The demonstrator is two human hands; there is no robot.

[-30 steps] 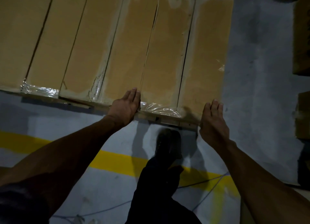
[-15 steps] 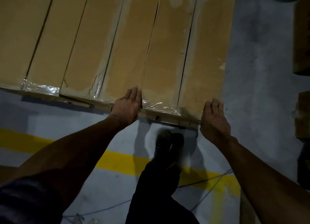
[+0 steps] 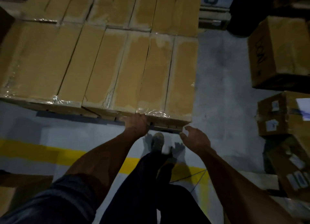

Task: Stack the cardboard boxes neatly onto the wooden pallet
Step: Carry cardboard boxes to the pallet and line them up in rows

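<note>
1. A grey concrete floor (image 3: 223, 93) is seen, crossed near the bottom by a yellow painted line (image 3: 33, 152).
2. A flat layer of long cardboard boxes (image 3: 104, 64) is laid side by side, in two rows, filling the upper left. Clear tape is noted along the near ends.
3. The wooden pallet (image 3: 167, 127) is visible only as a thin edge under the near right corner of the layer.
4. Loose cartons (image 3: 278, 52) are stacked at the right, well apart from the layer.
5. The left hand (image 3: 136, 124) is pressed against the near end of the boxes at the taped edge; whether its fingers curl is not discernible.
6. The right hand (image 3: 195, 138) is held just off the near right corner, fingers loosely spread, nothing gripped.
7. A shoe (image 3: 157, 142) is seen between the hands.
</note>
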